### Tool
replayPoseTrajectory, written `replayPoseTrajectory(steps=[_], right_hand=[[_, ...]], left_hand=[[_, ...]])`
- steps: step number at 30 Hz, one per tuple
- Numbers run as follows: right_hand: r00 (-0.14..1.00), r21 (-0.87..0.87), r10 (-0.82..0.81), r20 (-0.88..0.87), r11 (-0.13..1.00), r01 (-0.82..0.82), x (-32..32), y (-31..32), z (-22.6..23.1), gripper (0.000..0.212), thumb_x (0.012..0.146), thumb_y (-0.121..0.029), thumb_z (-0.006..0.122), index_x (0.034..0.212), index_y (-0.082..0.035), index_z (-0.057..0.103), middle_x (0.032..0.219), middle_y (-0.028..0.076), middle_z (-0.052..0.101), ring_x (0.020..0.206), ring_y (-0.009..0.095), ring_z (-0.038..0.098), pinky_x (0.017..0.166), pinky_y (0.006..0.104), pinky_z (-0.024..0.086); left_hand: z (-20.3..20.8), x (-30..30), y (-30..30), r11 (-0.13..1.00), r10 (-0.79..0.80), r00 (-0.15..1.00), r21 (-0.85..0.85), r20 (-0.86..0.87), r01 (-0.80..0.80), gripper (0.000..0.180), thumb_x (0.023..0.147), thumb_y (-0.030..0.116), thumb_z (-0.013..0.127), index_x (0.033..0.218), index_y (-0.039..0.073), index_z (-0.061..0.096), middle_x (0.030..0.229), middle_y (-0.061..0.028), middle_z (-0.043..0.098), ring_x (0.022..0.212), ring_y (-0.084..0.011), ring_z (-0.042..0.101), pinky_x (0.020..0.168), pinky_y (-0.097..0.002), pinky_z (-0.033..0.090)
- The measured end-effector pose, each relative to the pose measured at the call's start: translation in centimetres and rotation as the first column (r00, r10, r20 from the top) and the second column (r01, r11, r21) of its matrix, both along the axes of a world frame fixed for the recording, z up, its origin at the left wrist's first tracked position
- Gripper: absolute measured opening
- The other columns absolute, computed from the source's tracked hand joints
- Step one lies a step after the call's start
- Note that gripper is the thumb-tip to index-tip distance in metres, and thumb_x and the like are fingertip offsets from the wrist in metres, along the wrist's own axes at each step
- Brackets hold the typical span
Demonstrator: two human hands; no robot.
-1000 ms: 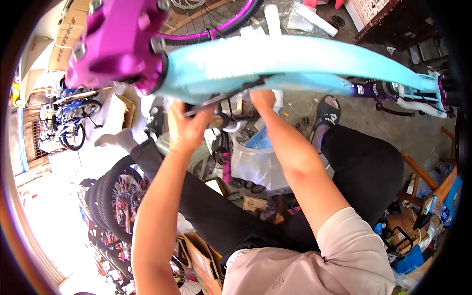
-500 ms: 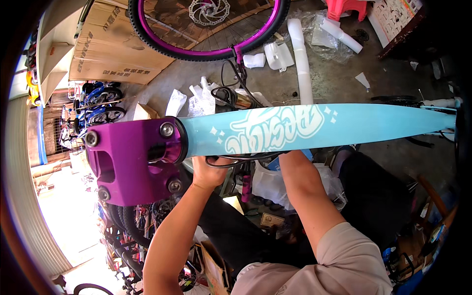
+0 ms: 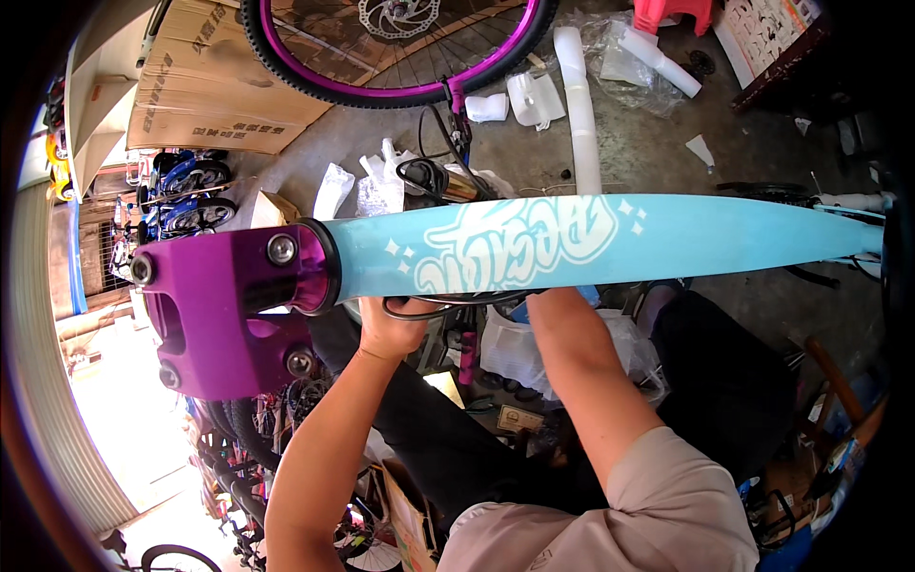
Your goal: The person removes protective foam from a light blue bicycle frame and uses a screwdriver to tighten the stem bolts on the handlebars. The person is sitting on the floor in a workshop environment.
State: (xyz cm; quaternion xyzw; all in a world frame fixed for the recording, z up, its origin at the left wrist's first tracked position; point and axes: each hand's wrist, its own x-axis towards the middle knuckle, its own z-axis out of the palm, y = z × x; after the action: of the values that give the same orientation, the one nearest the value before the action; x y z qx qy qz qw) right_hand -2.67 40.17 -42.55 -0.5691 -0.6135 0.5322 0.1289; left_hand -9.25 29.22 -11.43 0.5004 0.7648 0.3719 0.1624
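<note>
A light blue bicycle frame (image 3: 686,234) with white lettering and stars spans the view from left to right. Bolted at its left end is a purple handlebar stem (image 3: 205,310), with a black ring between the two. My left hand (image 3: 393,329) is under the frame close to the stem, beside black cables (image 3: 448,310); its fingers are hidden. Farther right, my right forearm (image 3: 581,348) goes beneath the frame, which covers the right hand. What either hand touches there cannot be made out.
A purple-rimmed wheel (image 3: 400,91) with a disc rotor lies beyond the frame, by a large cardboard sheet (image 3: 205,91). White foam tubes (image 3: 577,105) and plastic wrap litter the floor. A red stool (image 3: 672,13) stands far right; bicycles (image 3: 191,195) crowd the left.
The stem and frame's left end have shifted left and slightly up in view, and my left hand has shifted left too. Both arms remain under the frame.
</note>
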Motion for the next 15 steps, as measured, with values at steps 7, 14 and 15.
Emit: replayPoseTrajectory(steps=[7, 14, 15], right_hand=[[0.999, -0.039, -0.008, -0.050, 0.999, 0.006, 0.2, -2.8, 0.3, 0.059, 0.099, -0.049, 0.052, 0.146, -0.013, 0.048, 0.147, 0.009, 0.052, 0.129, 0.028, 0.055, 0.103, 0.0456, 0.047], [0.990, -0.124, -0.059, -0.125, 0.991, 0.043, 2.0, -2.1, 0.0, 0.059, 0.099, -0.048, 0.052, 0.146, -0.012, 0.048, 0.147, 0.009, 0.052, 0.128, 0.027, 0.055, 0.104, 0.0453, 0.047], [0.984, -0.155, -0.084, -0.155, 0.986, 0.059, 2.5, -1.8, -0.1, 0.059, 0.099, -0.048, 0.052, 0.146, -0.012, 0.048, 0.147, 0.009, 0.052, 0.128, 0.027, 0.055, 0.104, 0.0452, 0.047]], left_hand=[[-0.7, -0.9, -1.2, 0.997, -0.069, 0.981, -0.044, -0.179, 0.062, 0.016, 0.077, 0.011, 0.071, 0.089, 0.001, 0.069, 0.087, -0.0151, 0.070, 0.079, -0.0355, 0.066, 0.073, -0.0422, 0.051], [-0.3, -0.3, -0.6, 0.999, -0.037, 0.993, -0.018, -0.110, 0.035, 0.016, 0.077, 0.012, 0.070, 0.089, 0.001, 0.069, 0.086, -0.0160, 0.069, 0.077, -0.0356, 0.066, 0.070, -0.0422, 0.051], [-0.4, -0.2, -0.8, 0.998, -0.034, 0.998, -0.048, -0.048, 0.032, 0.017, 0.078, 0.013, 0.071, 0.089, 0.001, 0.068, 0.087, -0.0160, 0.069, 0.077, -0.0360, 0.066, 0.071, -0.0422, 0.051]])
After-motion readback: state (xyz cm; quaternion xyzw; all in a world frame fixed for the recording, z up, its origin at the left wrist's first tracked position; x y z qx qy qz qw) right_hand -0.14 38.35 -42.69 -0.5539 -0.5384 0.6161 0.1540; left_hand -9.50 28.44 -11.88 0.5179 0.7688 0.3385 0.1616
